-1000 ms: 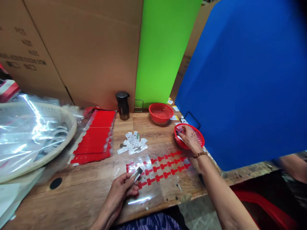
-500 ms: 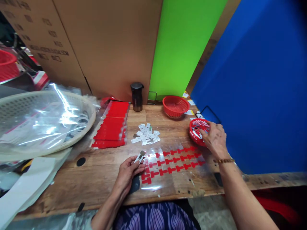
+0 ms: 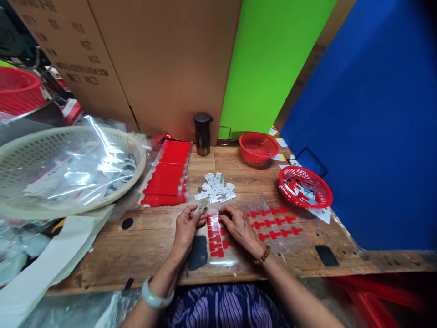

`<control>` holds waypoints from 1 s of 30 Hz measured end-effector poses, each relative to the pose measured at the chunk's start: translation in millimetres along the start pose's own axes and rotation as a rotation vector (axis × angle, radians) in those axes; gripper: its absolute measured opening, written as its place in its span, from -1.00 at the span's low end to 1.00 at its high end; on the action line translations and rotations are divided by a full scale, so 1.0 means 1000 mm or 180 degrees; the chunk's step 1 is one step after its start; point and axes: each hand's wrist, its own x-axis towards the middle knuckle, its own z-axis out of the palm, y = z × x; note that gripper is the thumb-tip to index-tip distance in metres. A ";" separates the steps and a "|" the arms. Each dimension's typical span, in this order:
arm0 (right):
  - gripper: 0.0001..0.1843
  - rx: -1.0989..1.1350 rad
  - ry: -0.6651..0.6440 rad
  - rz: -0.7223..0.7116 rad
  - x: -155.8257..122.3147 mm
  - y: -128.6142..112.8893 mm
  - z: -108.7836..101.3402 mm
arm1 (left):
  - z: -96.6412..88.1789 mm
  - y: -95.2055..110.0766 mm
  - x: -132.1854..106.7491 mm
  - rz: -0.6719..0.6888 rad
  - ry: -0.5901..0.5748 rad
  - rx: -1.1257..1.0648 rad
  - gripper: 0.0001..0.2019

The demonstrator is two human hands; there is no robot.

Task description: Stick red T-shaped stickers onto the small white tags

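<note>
My left hand [image 3: 187,226] pinches a small silver metal piece [image 3: 200,208] just above the wooden table. My right hand [image 3: 237,224] rests beside it with its fingertips bent down onto a clear sheet [image 3: 273,230] that carries rows of red T-shaped stickers [image 3: 273,222]. Whether the right fingers hold anything is hidden. A loose pile of small white and silver pieces [image 3: 215,187] lies just beyond both hands. The near red basket [image 3: 305,186] at the right holds several flat pieces.
A second red basket [image 3: 258,148] and a black cup [image 3: 202,133] stand at the back. Stacked red sticker sheets [image 3: 167,176] lie left of the pile. A big cream basket [image 3: 68,167] under clear plastic fills the left. Cardboard, green and blue panels wall the table.
My right hand has left the near red basket and come back to the sticker sheet next to my left hand. The left hand keeps its metal piece. The camera has turned left.
</note>
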 end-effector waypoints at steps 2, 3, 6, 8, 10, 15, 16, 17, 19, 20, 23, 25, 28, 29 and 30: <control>-0.89 -0.0177 -0.0059 -0.0046 0.008 -0.002 0.007 | 0.001 -0.001 0.005 0.0078 0.0004 0.0035 -0.71; -0.90 -0.0288 -0.0079 -0.0056 0.010 -0.003 0.010 | 0.002 -0.001 0.008 0.0107 0.0000 0.0064 -0.71; -0.91 -0.0567 -0.0120 -0.0014 0.015 -0.004 0.017 | 0.002 -0.003 0.015 0.0124 -0.0040 0.0153 -0.70; -0.91 -0.0628 -0.0156 0.0035 0.018 -0.004 0.019 | 0.001 -0.003 0.021 0.0060 -0.0092 0.0204 -0.72; -0.90 -0.0641 -0.0208 0.0060 0.021 -0.003 0.018 | 0.002 -0.003 0.025 -0.0033 -0.0149 0.0262 -0.75; -0.88 -0.0646 -0.0210 0.0045 0.019 -0.002 0.018 | 0.000 -0.002 0.032 -0.0214 -0.0203 0.0385 -0.82; -0.87 -0.0626 -0.0140 -0.0011 0.016 -0.003 0.019 | 0.000 -0.002 0.033 -0.0242 -0.0220 0.0406 -0.83; -0.86 -0.0595 -0.0050 -0.0079 0.013 -0.003 0.021 | -0.001 -0.001 0.034 -0.0266 -0.0242 0.0425 -0.83; -0.84 -0.0508 0.0123 -0.0206 0.007 -0.004 0.024 | -0.003 0.000 0.034 -0.0300 -0.0287 0.0460 -0.84; -0.84 -0.0463 0.0185 -0.0231 0.005 -0.004 0.025 | -0.003 0.000 0.035 -0.0309 -0.0307 0.0477 -0.85; -0.84 -0.0367 0.0250 -0.0132 0.005 -0.003 0.029 | -0.004 0.001 0.036 -0.0317 -0.0357 0.0534 -0.85; -0.86 -0.0324 0.0252 -0.0023 0.008 -0.001 0.030 | -0.004 0.001 0.037 -0.0324 -0.0378 0.0579 -0.85; -0.88 -0.0296 0.0215 0.0103 0.012 0.000 0.030 | -0.003 0.001 0.038 -0.0333 -0.0390 0.0641 -0.86; -0.87 -0.0284 0.0203 0.0105 0.012 -0.001 0.030 | -0.003 0.001 0.038 -0.0330 -0.0388 0.0655 -0.86; -0.87 -0.0269 0.0196 0.0095 0.012 -0.003 0.030 | -0.003 0.001 0.039 -0.0327 -0.0385 0.0664 -0.87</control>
